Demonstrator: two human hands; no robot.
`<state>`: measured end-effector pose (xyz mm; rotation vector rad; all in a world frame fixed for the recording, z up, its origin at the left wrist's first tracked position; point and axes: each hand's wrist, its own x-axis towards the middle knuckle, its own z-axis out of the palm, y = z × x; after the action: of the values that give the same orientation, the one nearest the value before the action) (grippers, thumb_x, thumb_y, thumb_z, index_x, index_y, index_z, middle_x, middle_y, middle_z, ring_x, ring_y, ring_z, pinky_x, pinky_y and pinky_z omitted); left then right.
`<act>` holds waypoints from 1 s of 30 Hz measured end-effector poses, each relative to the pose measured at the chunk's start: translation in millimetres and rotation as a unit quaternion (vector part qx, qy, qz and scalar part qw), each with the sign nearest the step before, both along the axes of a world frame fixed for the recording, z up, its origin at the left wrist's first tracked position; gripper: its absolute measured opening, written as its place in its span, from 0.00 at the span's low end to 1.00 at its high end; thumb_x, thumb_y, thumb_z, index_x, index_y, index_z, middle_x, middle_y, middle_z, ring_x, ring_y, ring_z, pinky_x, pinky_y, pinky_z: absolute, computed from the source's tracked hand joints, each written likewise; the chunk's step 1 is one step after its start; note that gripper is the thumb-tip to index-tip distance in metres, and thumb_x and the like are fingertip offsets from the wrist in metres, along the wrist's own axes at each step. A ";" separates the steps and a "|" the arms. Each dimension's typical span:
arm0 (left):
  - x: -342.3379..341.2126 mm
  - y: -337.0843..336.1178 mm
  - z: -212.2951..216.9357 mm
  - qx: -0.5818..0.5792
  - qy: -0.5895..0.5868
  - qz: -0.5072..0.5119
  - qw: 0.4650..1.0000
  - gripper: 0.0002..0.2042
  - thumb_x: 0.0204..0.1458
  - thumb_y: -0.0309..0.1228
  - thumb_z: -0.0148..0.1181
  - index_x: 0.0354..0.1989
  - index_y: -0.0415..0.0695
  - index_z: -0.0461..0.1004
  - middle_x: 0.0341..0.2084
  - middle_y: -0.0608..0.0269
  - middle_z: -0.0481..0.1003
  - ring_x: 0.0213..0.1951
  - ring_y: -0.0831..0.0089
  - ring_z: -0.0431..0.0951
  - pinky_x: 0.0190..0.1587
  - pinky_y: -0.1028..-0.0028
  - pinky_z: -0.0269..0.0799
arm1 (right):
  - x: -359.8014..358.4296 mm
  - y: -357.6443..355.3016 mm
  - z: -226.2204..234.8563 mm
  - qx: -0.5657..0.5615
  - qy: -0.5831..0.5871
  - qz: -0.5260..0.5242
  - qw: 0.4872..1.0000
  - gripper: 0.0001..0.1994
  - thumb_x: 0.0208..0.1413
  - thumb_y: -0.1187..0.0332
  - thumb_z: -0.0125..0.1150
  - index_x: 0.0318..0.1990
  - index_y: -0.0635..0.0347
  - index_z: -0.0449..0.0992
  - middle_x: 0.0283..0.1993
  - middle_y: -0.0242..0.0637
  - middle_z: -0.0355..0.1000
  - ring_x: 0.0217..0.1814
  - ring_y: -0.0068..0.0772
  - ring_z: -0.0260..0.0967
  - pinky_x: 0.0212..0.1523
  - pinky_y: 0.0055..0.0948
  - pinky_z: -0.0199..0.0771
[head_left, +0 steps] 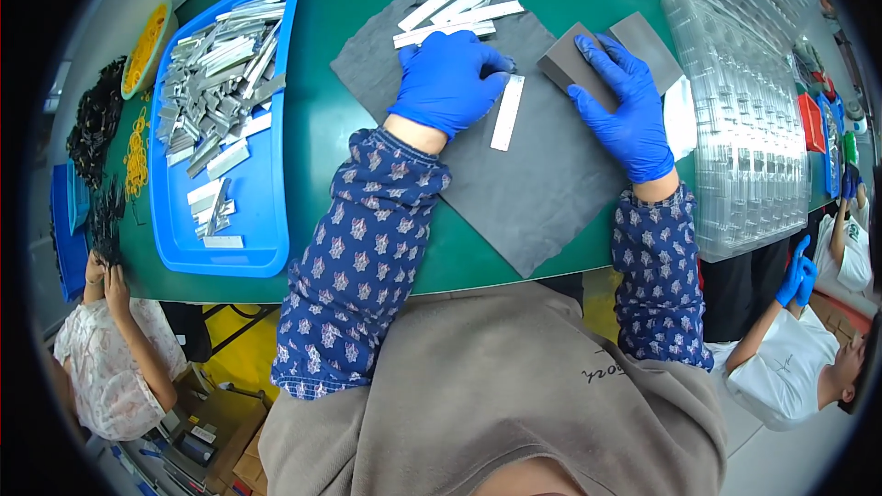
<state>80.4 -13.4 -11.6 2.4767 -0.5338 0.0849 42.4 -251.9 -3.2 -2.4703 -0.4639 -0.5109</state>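
Observation:
My left hand, in a blue glove, is over a dark grey mat, its fingers curled. Its thumb and forefinger close at the top end of a short silver ruler-like strip that lies on the mat. Just beyond the knuckles lie several similar strips, loosely fanned out. My right hand, gloved in blue too, grips a dark grey rectangular block, with fingers across its top and the thumb on the near side. Another grey block sits right behind these fingers.
On the left, a blue tray holds many metal strips. Past it are a bowl of yellow bands and dark bundles. Stacked clear plastic trays stand at the right. Co-workers sit at both sides, one with blue gloves.

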 end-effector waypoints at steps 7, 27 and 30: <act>-1.0 2.9 1.6 -0.005 -0.034 -0.024 0.999 0.09 0.46 0.36 0.65 0.36 0.54 0.83 0.27 0.63 0.74 0.35 0.63 0.75 0.39 0.65 0.68 | -7.2 13.3 8.3 -0.039 -0.003 0.109 0.993 0.28 0.44 0.65 0.68 0.58 0.47 0.74 0.60 0.48 0.67 0.57 0.51 0.66 0.60 0.41 0.65; -4.2 5.0 2.2 0.032 -0.048 -0.008 0.998 0.11 0.46 0.40 0.64 0.36 0.54 0.83 0.29 0.64 0.75 0.36 0.63 0.75 0.40 0.64 0.67 | -2.1 18.6 -1.0 -0.018 -0.011 0.087 0.996 0.27 0.42 0.63 0.70 0.55 0.47 0.76 0.59 0.47 0.67 0.56 0.51 0.66 0.58 0.40 0.66; -13.3 0.2 7.8 0.021 -0.046 0.010 0.999 0.13 0.44 0.43 0.65 0.35 0.51 0.82 0.29 0.63 0.75 0.36 0.63 0.76 0.41 0.63 0.66 | -5.7 10.0 7.1 0.052 -0.035 0.049 0.997 0.27 0.42 0.63 0.70 0.55 0.48 0.76 0.59 0.48 0.67 0.56 0.50 0.67 0.59 0.40 0.66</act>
<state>67.0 -13.1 -3.9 2.5290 -0.5552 0.1970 36.6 -241.9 3.9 -2.3231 -0.5677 -0.5690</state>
